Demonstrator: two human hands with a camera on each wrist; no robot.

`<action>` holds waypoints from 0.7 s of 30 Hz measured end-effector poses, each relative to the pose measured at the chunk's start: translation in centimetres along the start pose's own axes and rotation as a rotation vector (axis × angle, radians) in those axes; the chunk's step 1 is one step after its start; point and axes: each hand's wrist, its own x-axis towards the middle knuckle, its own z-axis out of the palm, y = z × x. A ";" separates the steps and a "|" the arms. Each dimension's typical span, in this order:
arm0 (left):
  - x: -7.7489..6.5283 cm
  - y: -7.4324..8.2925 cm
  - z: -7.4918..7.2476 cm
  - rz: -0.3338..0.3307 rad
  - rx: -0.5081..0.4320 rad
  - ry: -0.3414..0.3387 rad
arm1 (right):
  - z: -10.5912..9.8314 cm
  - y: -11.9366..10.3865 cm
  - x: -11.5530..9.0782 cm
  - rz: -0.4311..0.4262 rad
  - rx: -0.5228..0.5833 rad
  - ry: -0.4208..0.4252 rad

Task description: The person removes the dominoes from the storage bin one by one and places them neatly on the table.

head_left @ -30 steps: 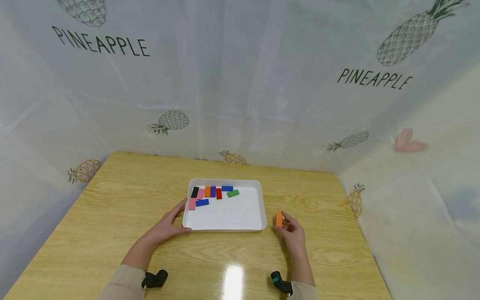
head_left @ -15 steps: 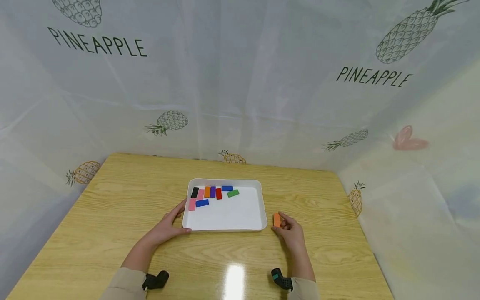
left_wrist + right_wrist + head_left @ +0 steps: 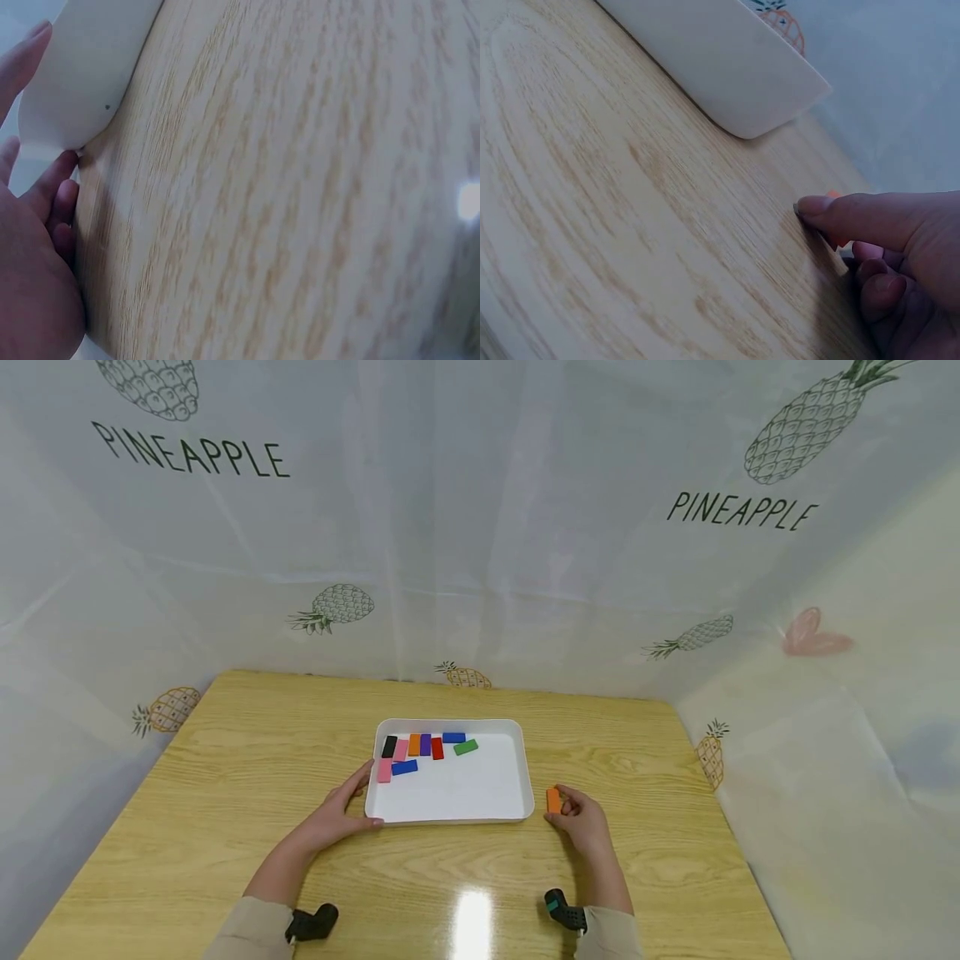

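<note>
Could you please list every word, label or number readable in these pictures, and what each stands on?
"PINEAPPLE": upper left of the head view, on the pale sheet behind the table.
"PINEAPPLE": upper right, on the same sheet.
No lettering can be made out on the white tray or the orange block.
Any on the black wrist devices is too small to read.

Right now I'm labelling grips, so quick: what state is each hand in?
Left hand: open, touching the tray at its left end.
Right hand: closed, holding an orange block between thumb and finger.
</note>
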 end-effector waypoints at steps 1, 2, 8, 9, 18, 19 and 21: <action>0.0 0.0 0.0 0.002 -0.004 0.000 | 0.0 0.0 0.0 0.000 -0.003 -0.003; 0.0 0.0 0.0 0.005 -0.007 0.001 | 0.0 -0.1 0.0 0.001 -0.004 -0.005; 0.0 -0.3 0.0 0.026 -0.021 -0.001 | -0.3 -0.4 -0.2 -0.015 -0.033 -0.021; -0.1 -0.3 0.0 0.027 -0.021 -0.001 | -0.3 -0.4 -0.1 -0.017 -0.039 -0.025; -0.2 0.1 0.1 0.021 -0.035 -0.004 | -0.4 -0.3 -0.1 -0.010 -0.068 -0.015; -0.2 0.1 0.1 0.019 -0.033 -0.005 | -0.4 -0.3 -0.2 -0.006 -0.057 -0.013; -0.2 0.1 0.0 0.018 -0.033 -0.004 | -0.3 -0.5 -0.4 0.004 -0.024 -0.002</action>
